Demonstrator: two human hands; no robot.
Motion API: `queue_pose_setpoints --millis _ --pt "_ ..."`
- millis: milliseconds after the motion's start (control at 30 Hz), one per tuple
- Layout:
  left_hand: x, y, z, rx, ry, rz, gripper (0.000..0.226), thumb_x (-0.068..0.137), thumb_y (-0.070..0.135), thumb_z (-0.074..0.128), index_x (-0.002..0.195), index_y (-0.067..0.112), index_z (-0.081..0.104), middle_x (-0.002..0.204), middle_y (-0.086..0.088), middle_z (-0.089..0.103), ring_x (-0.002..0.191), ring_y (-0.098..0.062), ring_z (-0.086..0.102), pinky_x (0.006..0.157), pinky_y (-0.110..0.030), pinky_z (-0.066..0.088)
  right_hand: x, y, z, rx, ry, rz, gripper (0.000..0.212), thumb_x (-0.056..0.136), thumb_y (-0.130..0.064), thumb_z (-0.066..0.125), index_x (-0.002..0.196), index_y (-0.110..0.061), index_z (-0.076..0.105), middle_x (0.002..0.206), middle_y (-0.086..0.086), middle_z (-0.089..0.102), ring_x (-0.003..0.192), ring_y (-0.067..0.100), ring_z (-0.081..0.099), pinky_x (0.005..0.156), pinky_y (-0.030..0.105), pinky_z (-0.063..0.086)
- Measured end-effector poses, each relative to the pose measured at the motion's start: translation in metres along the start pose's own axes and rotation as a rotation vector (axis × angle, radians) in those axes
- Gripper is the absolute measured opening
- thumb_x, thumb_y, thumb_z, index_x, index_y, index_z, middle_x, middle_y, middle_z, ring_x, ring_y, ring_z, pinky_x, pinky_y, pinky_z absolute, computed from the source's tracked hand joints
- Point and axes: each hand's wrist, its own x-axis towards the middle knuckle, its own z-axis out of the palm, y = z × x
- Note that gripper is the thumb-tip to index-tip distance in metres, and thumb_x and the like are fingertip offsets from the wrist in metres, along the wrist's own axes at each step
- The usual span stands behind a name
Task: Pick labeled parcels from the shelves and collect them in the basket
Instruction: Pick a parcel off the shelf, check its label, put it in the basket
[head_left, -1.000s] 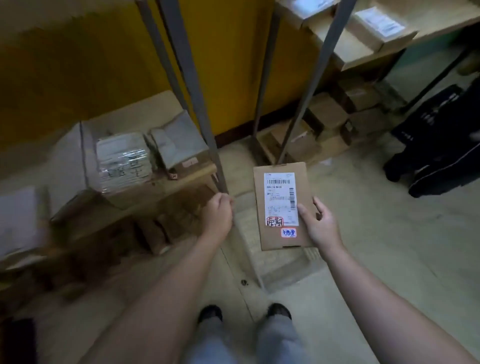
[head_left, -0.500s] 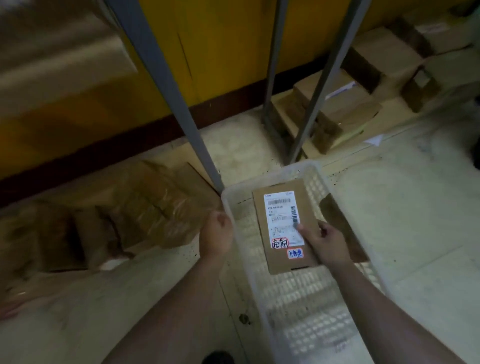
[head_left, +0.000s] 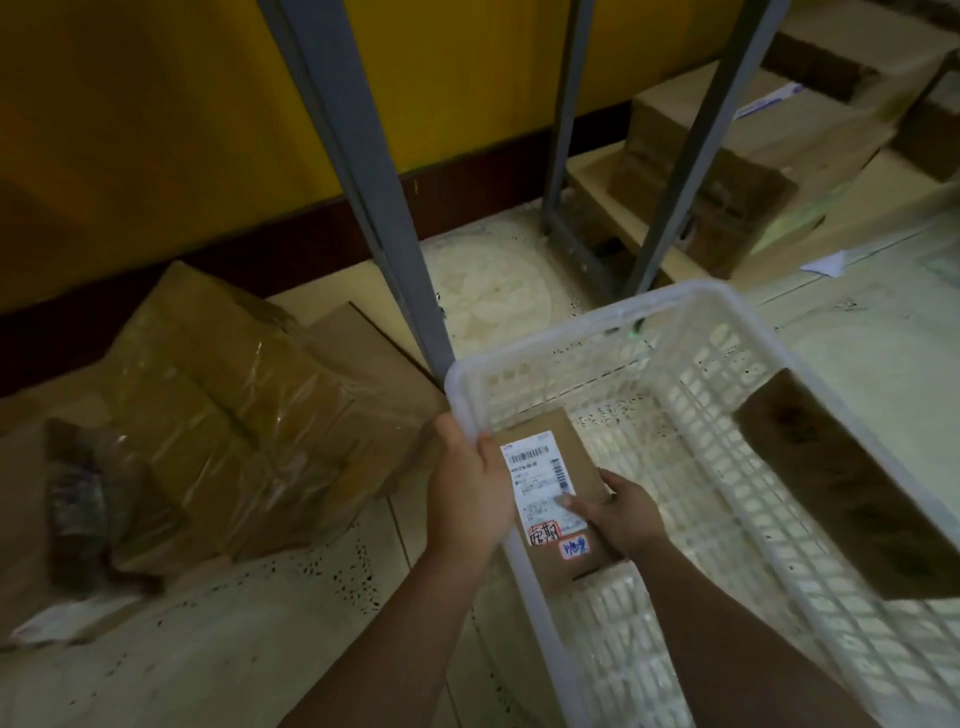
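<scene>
A flat brown parcel (head_left: 558, 452) with a white barcode label and two stickers is low inside the white plastic basket (head_left: 691, 306) on the floor. My right hand (head_left: 621, 512) grips the parcel's right edge, thumb on the label. My left hand (head_left: 467, 483) is at the basket's left rim, fingers curled over it beside the parcel. A second brown box (head_left: 841, 478) leans against the basket's right wall.
Grey shelf posts (head_left: 374, 197) rise just behind the basket. Tape-wrapped cardboard boxes (head_left: 234, 415) lie on the floor to the left. More cartons (head_left: 727, 171) sit on the low shelf at the back right. A yellow wall runs behind.
I have bent down towards the floor. The parcel in my right hand has dropped from chest height into the basket. My left hand has moved onto the basket's left rim.
</scene>
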Motion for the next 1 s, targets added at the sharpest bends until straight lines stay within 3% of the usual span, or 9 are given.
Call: queue_pose_setpoints --millis 100,233,333,433,567,667,800,900,1000 --pt "0.001 -0.002 0.0 -0.019 -0.006 0.007 0.01 0.106 0.025 0.036 0.107 0.015 0.035 0.064 -0.001 0.047 0.05 -0.011 0.048 0.044 -0.025 0.033 0.007 0.007 0.016 -0.056 0.07 0.018 0.038 0.076 -0.035 0.085 0.105 -0.014 0.073 0.082 -0.003 0.072 0.063 0.002 0.066 0.052 0.011 0.048" --pt "0.001 -0.004 0.0 -0.057 -0.04 -0.002 0.01 0.106 0.026 0.035 0.108 0.016 0.035 0.063 -0.001 0.047 0.046 -0.01 0.047 0.038 -0.019 0.032 0.013 0.016 0.033 -0.143 0.164 0.104 0.05 0.063 -0.056 0.081 0.092 -0.017 0.071 0.095 0.009 0.068 0.072 0.018 0.068 0.069 0.034 0.061" --pt "0.002 -0.004 0.002 -0.077 -0.035 0.0 0.01 0.106 0.026 0.034 0.107 0.016 0.035 0.063 -0.002 0.045 0.048 -0.013 0.046 0.044 -0.026 0.033 0.002 -0.002 0.035 -0.388 0.21 0.149 0.048 0.073 -0.063 0.072 0.101 -0.024 0.066 0.103 0.004 0.062 0.096 0.023 0.062 0.086 0.036 0.052" --pt "0.001 -0.001 0.0 -0.063 -0.036 0.004 0.01 0.106 0.025 0.034 0.108 0.015 0.034 0.063 -0.001 0.045 0.048 -0.013 0.046 0.043 -0.024 0.032 -0.009 -0.027 0.026 -0.627 0.166 0.148 0.047 0.083 -0.067 0.06 0.108 -0.028 0.063 0.11 0.0 0.062 0.109 0.023 0.054 0.089 0.037 0.038" --pt "0.0 0.005 -0.004 0.004 -0.049 -0.018 0.012 0.106 0.025 0.034 0.107 0.013 0.032 0.063 -0.003 0.046 0.049 -0.014 0.046 0.045 -0.028 0.032 -0.025 -0.057 0.008 -0.743 0.121 0.068 0.046 0.094 -0.052 0.055 0.123 -0.017 0.056 0.124 0.007 0.058 0.115 0.026 0.056 0.091 0.036 0.042" --pt "-0.005 0.02 -0.02 0.19 -0.107 -0.118 0.018 0.105 0.031 0.035 0.108 0.013 0.037 0.066 -0.002 0.046 0.053 -0.014 0.046 0.046 -0.026 0.029 -0.058 -0.099 -0.02 -0.687 0.17 -0.066 0.036 0.098 -0.036 0.053 0.125 -0.014 0.06 0.125 0.01 0.057 0.113 0.03 0.059 0.089 0.035 0.047" --pt "-0.029 0.074 -0.069 0.34 -0.158 -0.153 0.032 0.102 0.035 0.04 0.106 0.007 0.055 0.073 -0.004 0.053 0.065 -0.023 0.056 0.056 -0.028 0.041 -0.125 -0.173 -0.076 -0.672 0.188 -0.186 0.029 0.097 -0.026 0.054 0.121 -0.013 0.064 0.122 0.012 0.059 0.109 0.033 0.061 0.086 0.036 0.049" --pt "-0.059 0.145 -0.124 0.504 -0.159 -0.018 0.029 0.101 0.033 0.041 0.107 0.01 0.058 0.083 -0.009 0.061 0.072 -0.028 0.06 0.057 -0.03 0.044 -0.191 -0.234 -0.124 -0.707 0.203 -0.27 0.029 0.095 -0.024 0.053 0.119 -0.012 0.065 0.12 0.012 0.06 0.106 0.034 0.062 0.081 0.036 0.05" --pt "-0.093 0.222 -0.189 0.638 -0.12 0.102 0.024 0.098 0.033 0.046 0.106 0.016 0.06 0.096 -0.007 0.066 0.083 -0.028 0.063 0.07 -0.035 0.056 -0.262 -0.3 -0.17 -0.782 0.21 -0.355 0.031 0.093 -0.025 0.053 0.12 -0.014 0.065 0.117 0.01 0.061 0.106 0.033 0.062 0.078 0.037 0.052"
